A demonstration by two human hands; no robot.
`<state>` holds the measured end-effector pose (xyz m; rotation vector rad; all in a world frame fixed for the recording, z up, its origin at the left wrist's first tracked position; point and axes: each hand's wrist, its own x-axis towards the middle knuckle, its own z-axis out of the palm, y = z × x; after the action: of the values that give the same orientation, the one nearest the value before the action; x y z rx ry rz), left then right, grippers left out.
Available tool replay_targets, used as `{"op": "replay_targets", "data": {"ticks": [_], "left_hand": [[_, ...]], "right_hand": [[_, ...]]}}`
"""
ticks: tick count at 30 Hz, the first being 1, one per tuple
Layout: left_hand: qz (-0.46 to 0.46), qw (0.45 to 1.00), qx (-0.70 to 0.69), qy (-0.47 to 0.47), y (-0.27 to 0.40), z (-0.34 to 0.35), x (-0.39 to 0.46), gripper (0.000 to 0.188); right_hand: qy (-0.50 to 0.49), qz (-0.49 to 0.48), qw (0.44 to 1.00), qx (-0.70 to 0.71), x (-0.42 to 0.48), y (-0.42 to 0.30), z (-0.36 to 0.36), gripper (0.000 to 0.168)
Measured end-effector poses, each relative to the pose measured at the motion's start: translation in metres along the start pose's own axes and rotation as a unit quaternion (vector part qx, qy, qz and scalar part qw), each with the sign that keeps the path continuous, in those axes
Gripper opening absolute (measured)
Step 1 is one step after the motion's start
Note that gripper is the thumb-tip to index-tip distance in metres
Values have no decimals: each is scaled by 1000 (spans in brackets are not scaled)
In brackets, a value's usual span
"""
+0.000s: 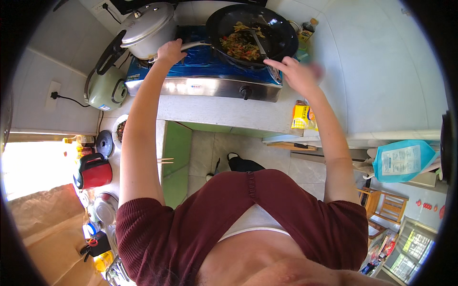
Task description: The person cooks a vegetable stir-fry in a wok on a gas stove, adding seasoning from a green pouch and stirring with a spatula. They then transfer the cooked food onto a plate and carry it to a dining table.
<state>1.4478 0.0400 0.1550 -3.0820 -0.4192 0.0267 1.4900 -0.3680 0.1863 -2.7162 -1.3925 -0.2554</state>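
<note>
My left hand (171,52) is closed around the long handle (196,45) of a black wok (284,34), which sits on the right side of the gas stove. Chopped food (239,45) with red and green bits lies in the wok. A spatula (260,44) has its metal end in the food, and its handle slants over the near rim. Beside that handle is my right hand (295,75), with one finger reaching across the spatula near the rim. Whether it grips the spatula is unclear.
Left of the wok, a lidded pressure cooker (150,32) stands on the gas stove (218,82), near a green rice cooker (107,87). A red kettle (96,171) and a plate of food (120,130) share the left counter. A yellow packet (302,116) lies at right.
</note>
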Motion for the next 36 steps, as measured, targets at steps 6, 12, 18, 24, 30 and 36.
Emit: {"op": "replay_targets", "data": {"ticks": [6, 12, 18, 24, 30, 36], "left_hand": [[-40, 998, -9, 53, 7, 6, 5, 25], [-103, 992, -38, 55, 22, 10, -41, 24], [-195, 974, -98, 61, 18, 33, -137, 25], [-289, 942, -160, 66, 21, 57, -271, 23], [-336, 914, -221, 55, 29, 85, -418, 26], [-406, 881, -242, 35, 42, 90, -555, 24]], "right_hand": [[-101, -125, 987, -5, 49, -1, -12, 31], [-121, -103, 985, 62, 44, -10, -21, 15], [55, -92, 935, 338, 40, -12, -123, 15], [-80, 72, 909, 402, 17, -87, -203, 14], [-119, 17, 904, 410, -35, -204, -167, 22], [-123, -108, 849, 502, -57, -313, -147, 18]]}}
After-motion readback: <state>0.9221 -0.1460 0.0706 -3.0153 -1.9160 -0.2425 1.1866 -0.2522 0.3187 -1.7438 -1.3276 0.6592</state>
